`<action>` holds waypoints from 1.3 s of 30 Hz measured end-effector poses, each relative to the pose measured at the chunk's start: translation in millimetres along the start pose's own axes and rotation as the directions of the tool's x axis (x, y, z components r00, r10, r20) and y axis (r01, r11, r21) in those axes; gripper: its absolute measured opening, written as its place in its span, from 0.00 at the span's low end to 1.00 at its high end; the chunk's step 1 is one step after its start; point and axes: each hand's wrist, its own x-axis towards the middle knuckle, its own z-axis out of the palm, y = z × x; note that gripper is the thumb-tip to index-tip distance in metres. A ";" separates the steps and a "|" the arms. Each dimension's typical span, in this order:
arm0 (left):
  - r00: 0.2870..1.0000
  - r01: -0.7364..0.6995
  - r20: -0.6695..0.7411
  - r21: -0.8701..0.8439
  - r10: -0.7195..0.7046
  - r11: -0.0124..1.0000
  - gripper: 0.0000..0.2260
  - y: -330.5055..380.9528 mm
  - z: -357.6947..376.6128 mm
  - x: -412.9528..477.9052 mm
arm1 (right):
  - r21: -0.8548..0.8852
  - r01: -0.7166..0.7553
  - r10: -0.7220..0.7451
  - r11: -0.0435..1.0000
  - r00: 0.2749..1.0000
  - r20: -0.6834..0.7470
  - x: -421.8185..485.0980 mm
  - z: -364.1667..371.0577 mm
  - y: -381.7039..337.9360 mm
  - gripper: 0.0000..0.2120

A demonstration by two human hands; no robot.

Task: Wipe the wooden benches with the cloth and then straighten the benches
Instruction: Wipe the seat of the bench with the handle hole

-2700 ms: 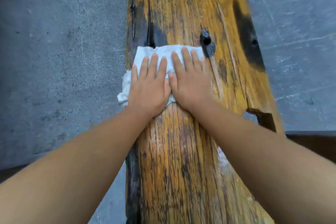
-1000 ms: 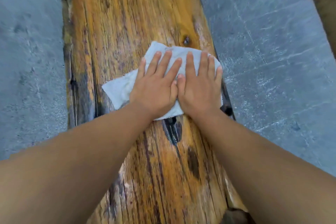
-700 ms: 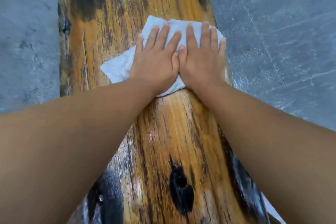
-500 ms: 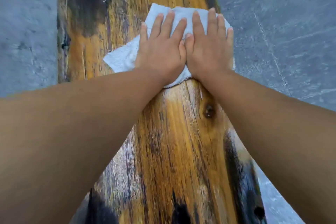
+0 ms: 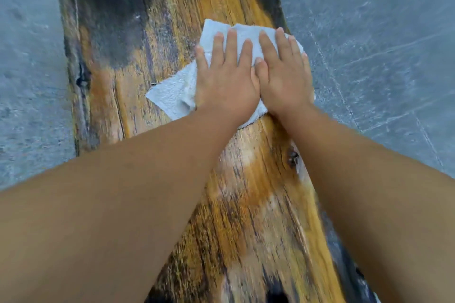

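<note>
Two bare hands lie flat, side by side, on a cloth (image 5: 172,96) spread over the counter (image 5: 258,192). Left hand (image 5: 226,81): palm down, fingers extended and slightly spread, pressing on the middle of the cloth. Right hand (image 5: 285,76): palm down, fingers extended, pressing on the cloth's right part; its thumb side touches the left hand's thumb side. Neither grip is closed around anything; both are open and flattened against the fabric.

Cloth: pale grey-white, textured, rumpled, lying at an angle across the plank. One corner sticks out to the left of the left hand; the far edge shows beyond the fingertips. Its right side reaches the plank's right edge under the right hand; whether it overhangs cannot be told.

Counter: one long worn wooden plank running away from the camera, orange-yellow grain with large black patches toward the far left and along the far right edge. A dark knot (image 5: 293,158) sits just inside the right forearm, near the wrist. Pale, dull streaks mark the wood between the two forearms.

Floor (image 5: 381,44): grey, scuffed, with faint scratch lines, visible on both sides of the plank. Edges of the picture are blurred.
</note>
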 end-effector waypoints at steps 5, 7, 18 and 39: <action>0.997 -0.065 0.024 -0.071 0.067 0.995 0.25 -18.2 -0.2 -43.7 | -0.009 -0.090 0.090 0.996 0.995 -0.032 -48.0 11.7 -18.5 0.25; 0.995 -0.091 0.043 -0.079 0.095 0.993 0.26 -31.2 -3.2 -78.0 | -0.021 -0.102 0.102 0.995 0.995 -0.010 -81.3 13.1 -34.0 0.26; 0.994 -0.054 0.092 -0.001 0.054 0.999 0.26 -84.1 -4.5 -275.1 | 0.007 -0.069 0.068 0.998 0.991 0.112 -270.8 29.5 -108.2 0.28; 0.991 -0.122 0.064 0.012 0.121 0.993 0.27 -187.1 -29.0 -99.9 | -0.010 -0.082 0.083 0.997 0.995 0.052 -89.4 38.1 -185.1 0.29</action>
